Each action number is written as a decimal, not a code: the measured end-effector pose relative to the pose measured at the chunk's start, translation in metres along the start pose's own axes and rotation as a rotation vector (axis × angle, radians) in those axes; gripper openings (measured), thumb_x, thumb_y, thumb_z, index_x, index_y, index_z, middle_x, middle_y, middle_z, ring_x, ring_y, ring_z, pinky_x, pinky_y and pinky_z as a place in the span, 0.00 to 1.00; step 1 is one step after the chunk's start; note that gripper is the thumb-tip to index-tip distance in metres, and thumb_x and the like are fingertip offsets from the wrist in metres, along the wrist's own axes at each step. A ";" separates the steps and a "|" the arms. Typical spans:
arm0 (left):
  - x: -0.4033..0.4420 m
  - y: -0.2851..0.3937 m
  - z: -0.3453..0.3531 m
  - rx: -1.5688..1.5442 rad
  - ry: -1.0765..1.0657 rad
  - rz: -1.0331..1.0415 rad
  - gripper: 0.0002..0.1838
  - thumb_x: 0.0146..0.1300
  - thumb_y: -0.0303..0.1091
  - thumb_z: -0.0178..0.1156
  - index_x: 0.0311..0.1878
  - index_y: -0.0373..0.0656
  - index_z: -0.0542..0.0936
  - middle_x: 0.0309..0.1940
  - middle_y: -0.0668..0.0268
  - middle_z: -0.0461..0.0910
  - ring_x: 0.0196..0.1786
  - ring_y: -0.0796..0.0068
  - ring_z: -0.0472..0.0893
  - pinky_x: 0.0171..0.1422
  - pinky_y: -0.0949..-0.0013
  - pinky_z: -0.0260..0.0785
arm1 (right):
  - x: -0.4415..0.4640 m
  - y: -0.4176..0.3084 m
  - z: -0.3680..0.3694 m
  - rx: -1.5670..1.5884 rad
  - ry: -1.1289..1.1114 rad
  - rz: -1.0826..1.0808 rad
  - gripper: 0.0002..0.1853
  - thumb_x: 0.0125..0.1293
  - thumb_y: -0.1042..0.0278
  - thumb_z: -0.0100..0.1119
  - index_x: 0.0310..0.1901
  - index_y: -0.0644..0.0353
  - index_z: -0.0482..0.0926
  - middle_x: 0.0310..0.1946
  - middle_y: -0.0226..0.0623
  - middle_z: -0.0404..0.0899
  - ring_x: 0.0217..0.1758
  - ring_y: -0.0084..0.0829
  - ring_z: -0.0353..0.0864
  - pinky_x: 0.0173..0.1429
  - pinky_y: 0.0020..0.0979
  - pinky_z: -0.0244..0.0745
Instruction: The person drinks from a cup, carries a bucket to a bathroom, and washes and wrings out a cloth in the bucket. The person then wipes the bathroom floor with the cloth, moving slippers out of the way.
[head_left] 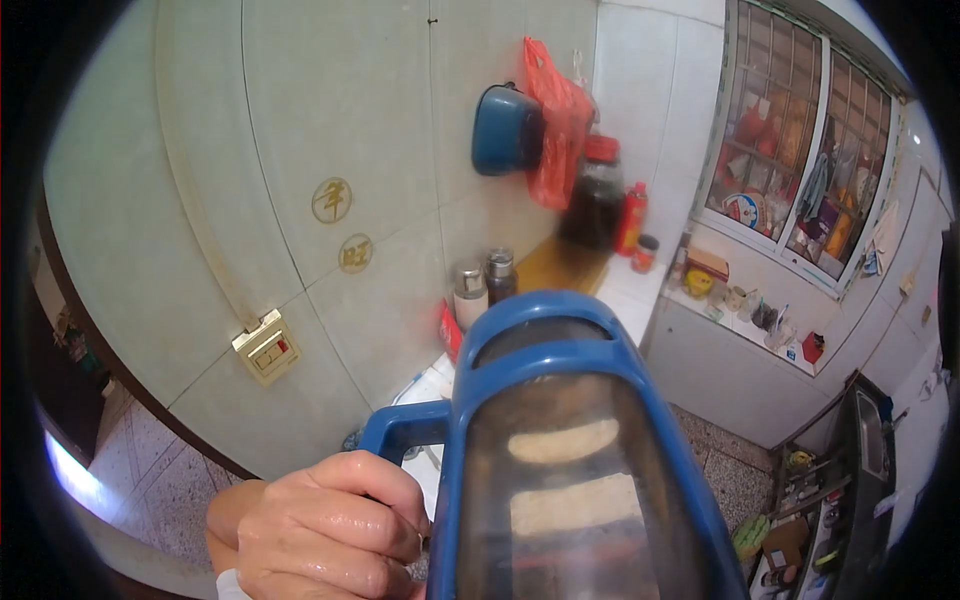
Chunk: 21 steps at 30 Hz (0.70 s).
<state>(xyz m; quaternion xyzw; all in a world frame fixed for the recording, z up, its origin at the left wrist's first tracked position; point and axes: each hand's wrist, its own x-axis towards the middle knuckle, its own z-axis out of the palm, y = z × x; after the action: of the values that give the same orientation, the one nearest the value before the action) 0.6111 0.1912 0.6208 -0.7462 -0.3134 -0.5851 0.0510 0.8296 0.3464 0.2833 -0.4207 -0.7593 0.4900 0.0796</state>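
Observation:
Close to the camera, a large blue-framed plastic container [575, 450] with a smoky see-through panel fills the lower middle of the head view. Pale oblong patches show on or behind its panel; I cannot tell which. A blue side handle [405, 430] sticks out from its left edge. Wet-looking, my left hand [330, 525] is closed with its fingers wrapped around that handle, its knuckles facing the camera. A bit of white cuff shows at the bottom edge. My right hand is out of view, and the container's lower end is cut off by the frame.
A light switch [267, 348] is on the tiled wall at left. Behind the container are a dark jar with a red lid [595, 195], a red bag [555, 120], a blue holder [505, 130] and two lidded bottles [470, 290]. A barred window [800, 140] and shelving [830, 500] are at right.

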 end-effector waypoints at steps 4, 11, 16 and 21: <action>0.003 0.015 0.020 0.039 0.180 -0.102 0.21 0.55 0.26 0.57 0.14 0.46 0.57 0.08 0.75 0.50 0.13 0.79 0.47 0.26 0.68 0.61 | 0.004 0.006 0.003 -0.017 0.004 -0.027 0.36 0.47 0.55 0.66 0.58 0.57 0.64 0.50 0.48 0.66 0.55 0.42 0.65 0.58 0.36 0.62; 0.004 0.015 0.015 0.055 0.156 -0.075 0.21 0.56 0.27 0.57 0.14 0.46 0.56 0.08 0.75 0.49 0.13 0.80 0.47 0.27 0.68 0.61 | 0.004 -0.001 0.002 -0.014 -0.013 0.009 0.34 0.48 0.56 0.65 0.57 0.58 0.66 0.49 0.49 0.67 0.53 0.42 0.68 0.56 0.36 0.64; 0.004 0.015 0.016 0.059 0.174 -0.052 0.22 0.57 0.27 0.56 0.13 0.46 0.55 0.08 0.74 0.49 0.12 0.79 0.47 0.27 0.68 0.61 | 0.007 0.008 0.008 0.036 0.038 -0.061 0.35 0.47 0.56 0.66 0.57 0.58 0.66 0.48 0.50 0.67 0.54 0.42 0.68 0.57 0.36 0.64; 0.004 0.015 0.013 0.079 0.153 -0.033 0.24 0.57 0.28 0.55 0.13 0.46 0.53 0.08 0.74 0.49 0.12 0.79 0.48 0.27 0.68 0.61 | 0.003 -0.011 -0.001 0.017 -0.003 0.033 0.35 0.47 0.55 0.66 0.57 0.58 0.66 0.50 0.50 0.66 0.55 0.41 0.67 0.58 0.35 0.63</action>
<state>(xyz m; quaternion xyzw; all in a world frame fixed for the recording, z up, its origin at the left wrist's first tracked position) 0.6307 0.1870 0.6246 -0.6914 -0.3436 -0.6284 0.0948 0.8224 0.3473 0.2917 -0.4318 -0.7481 0.4985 0.0739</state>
